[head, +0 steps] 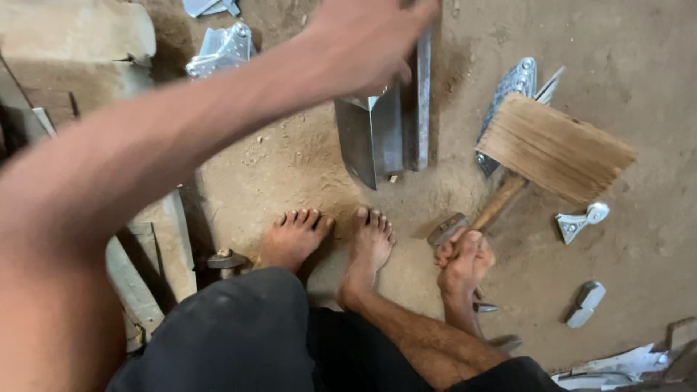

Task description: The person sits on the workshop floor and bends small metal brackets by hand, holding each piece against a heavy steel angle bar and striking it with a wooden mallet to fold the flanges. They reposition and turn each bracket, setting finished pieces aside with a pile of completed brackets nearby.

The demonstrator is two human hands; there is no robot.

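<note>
Now mallet handle [499,202] inside right fingers [465,250]

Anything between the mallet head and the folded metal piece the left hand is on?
Nothing visible. The right hand grips the wooden mallet by its handle, the head raised to the right of the folded metal piece. The left hand holds that piece at its top end; only bare dirt floor shows between.

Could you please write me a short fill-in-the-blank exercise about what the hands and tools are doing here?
1. The right hand grips the handle of a wooden ____.
2. The left hand rests on a folded sheet-metal piece standing on the ____ floor.
3. The person's feet are ____.

Missing words: mallet; sandy; bare
</note>
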